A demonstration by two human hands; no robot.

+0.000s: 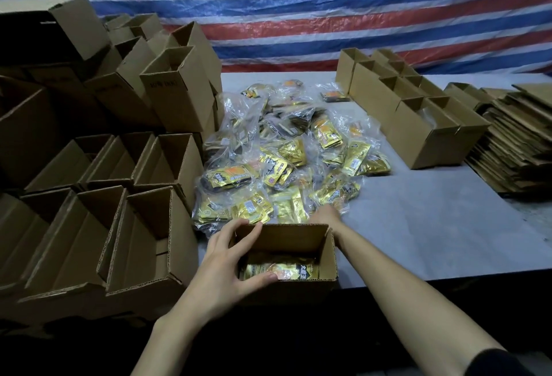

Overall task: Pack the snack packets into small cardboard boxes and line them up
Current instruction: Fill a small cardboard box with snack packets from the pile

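**Packing box in hand, packet heap just beyond it**

Entry 1, left hand point(236, 259): spread across the left wall of a small open box of brown corrugated cardboard point(286, 239). The thumb is laid on the near rim and the fingers are hooked over the far left corner, so the box is gripped and steadied.

Entry 2, right hand point(325, 213): reached past the far right corner of the box and laid on the near edge of the heap of gold foil snack packets point(286, 151). Its fingertips are hidden by the box wall and the wrapping, so whether a packet is pinched cannot be told.

Entry 3, the box: rectangular, open-topped, fluted edges exposed, its long axis running left to right between the two forearms. One flat gold packet with a dark band point(280, 271) is seen on its floor. The box is judged far from full.

Entry 4, the heap: glossy, crinkled sachets bundled in clear film bags, slippery by the look. It lies directly ahead of both hands, at or just beyond the far wall of the box, and the right hand is the nearer. The coming move is judged to be a short draw back over the far rim.

Entry 5, surroundings: well to the right of the right hand, a row of upright brown boxes point(418, 124) is lined up, with a stack of flattened cardboard point(513, 142) beyond. Left of the left hand, empty erected cartons point(134, 226) are crowded. All is borne on a pale grey table point(433, 226).
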